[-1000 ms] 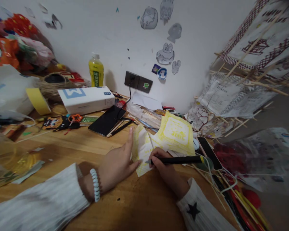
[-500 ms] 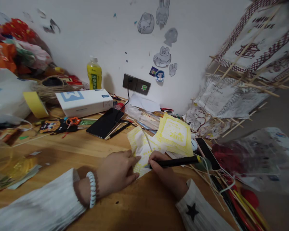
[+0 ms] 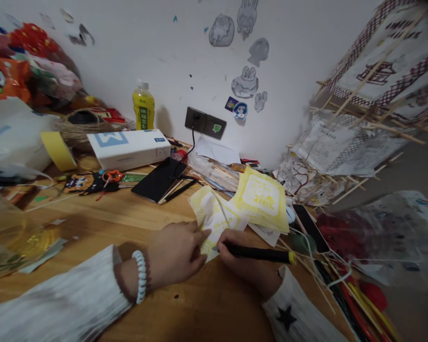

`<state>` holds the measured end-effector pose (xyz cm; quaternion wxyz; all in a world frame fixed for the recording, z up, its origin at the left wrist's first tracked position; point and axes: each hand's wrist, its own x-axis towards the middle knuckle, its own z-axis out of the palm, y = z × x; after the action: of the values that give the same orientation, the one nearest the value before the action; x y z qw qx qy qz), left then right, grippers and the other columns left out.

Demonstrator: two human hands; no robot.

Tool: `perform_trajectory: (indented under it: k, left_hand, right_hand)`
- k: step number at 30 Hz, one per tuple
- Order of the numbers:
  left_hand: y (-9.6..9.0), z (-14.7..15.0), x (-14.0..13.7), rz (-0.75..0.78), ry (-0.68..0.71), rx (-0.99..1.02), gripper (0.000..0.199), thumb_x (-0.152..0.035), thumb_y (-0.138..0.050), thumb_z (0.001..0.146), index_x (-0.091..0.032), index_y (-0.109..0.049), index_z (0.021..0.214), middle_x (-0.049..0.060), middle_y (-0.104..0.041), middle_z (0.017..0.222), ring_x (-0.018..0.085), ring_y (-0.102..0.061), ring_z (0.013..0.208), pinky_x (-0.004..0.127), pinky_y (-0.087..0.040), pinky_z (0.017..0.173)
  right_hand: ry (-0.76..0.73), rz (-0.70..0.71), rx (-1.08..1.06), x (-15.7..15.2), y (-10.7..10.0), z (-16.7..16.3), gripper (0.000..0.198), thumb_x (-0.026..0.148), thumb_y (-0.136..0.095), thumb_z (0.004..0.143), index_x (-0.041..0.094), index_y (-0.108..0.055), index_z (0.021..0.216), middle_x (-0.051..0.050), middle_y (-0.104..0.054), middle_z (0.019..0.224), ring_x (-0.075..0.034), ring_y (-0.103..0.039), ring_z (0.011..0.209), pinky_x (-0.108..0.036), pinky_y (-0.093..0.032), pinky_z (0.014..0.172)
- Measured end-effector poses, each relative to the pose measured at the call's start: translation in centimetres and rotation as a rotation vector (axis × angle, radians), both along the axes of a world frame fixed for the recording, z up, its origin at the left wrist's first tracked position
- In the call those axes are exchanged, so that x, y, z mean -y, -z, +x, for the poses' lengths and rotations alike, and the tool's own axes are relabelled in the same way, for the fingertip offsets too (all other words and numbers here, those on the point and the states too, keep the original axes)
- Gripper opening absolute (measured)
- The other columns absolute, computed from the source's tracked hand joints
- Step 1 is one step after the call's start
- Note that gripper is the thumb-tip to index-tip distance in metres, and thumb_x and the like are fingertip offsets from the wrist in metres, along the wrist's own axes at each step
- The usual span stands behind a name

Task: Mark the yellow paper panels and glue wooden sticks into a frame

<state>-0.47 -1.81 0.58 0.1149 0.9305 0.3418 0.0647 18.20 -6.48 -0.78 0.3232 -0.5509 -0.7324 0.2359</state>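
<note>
Head view, and the right hand (image 3: 244, 263) had the pen (image 3: 260, 254)! Fingers and thumb were closed round it near the tip, the black barrel slanting off to the right, yellow band at its far end. That tip was right over the lower part of the paper (image 3: 219, 216); whether it touched, too small to tell.

Across from it, the left hand (image 3: 174, 249), palm down, bracelet (image 3: 141, 280) on the wrist: index finger on the paper's left side, thumb near the lower edge, a modest gap between the two, the other fingers partly hidden.

And the paper itself? Creased, yellow-patterned, lying on the desk (image 3: 153, 313) between the hands, with a second sheet (image 3: 262, 194) meeting it at the upper right!

Beyond the left hand lay a black phone (image 3: 157, 180), a cable (image 3: 193, 140) running down toward it from the socket (image 3: 205, 122). Behind that, a white box (image 3: 128, 154) and, close by, a yellow bottle (image 3: 143, 109), upright. Over on the right, a second phone (image 3: 310, 228) beside sticks, and above, a stick-and-paper frame (image 3: 374, 66) leaned in large!
</note>
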Motion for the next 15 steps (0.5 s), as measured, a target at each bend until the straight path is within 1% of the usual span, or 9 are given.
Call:
perform_trajectory:
  k: [3,8,15]
  left_hand:
    - [0.04,0.09,-0.05,0.014,-0.001,0.001,0.044,-0.036,-0.048,0.078,-0.024,-0.058,0.12,0.011,-0.065,0.089,0.029,-0.062,0.081,0.042,-0.049,0.069]
    - [0.09,0.1,-0.01,0.004,-0.004,-0.016,0.047,-0.038,-0.048,0.078,-0.024,-0.057,0.122,0.012,-0.064,0.092,0.029,-0.062,0.081,0.043,-0.049,0.069]
    - [-0.02,0.05,0.11,-0.012,-0.01,-0.014,0.048,-0.038,-0.048,0.079,-0.023,-0.056,0.123,0.012,-0.065,0.094,0.03,-0.062,0.084,0.043,-0.049,0.071]
  right_hand:
    - [-0.052,0.03,0.096,0.1,0.12,0.3,0.015,0.013,-0.049,0.075,0.022,-0.047,0.063,0.003,-0.053,0.061,-0.013,-0.051,0.059,-0.026,-0.036,0.055]
    - [-0.114,0.027,0.14,0.15,0.52,0.68,0.011,0.016,-0.05,0.077,0.021,-0.051,0.066,0.002,-0.057,0.064,-0.013,-0.052,0.061,-0.025,-0.037,0.057]
    - [-0.261,0.052,0.009,0.17,0.3,0.21,0.015,0.02,-0.047,0.076,0.021,-0.047,0.061,0.003,-0.054,0.059,-0.012,-0.049,0.056,-0.023,-0.038,0.055]
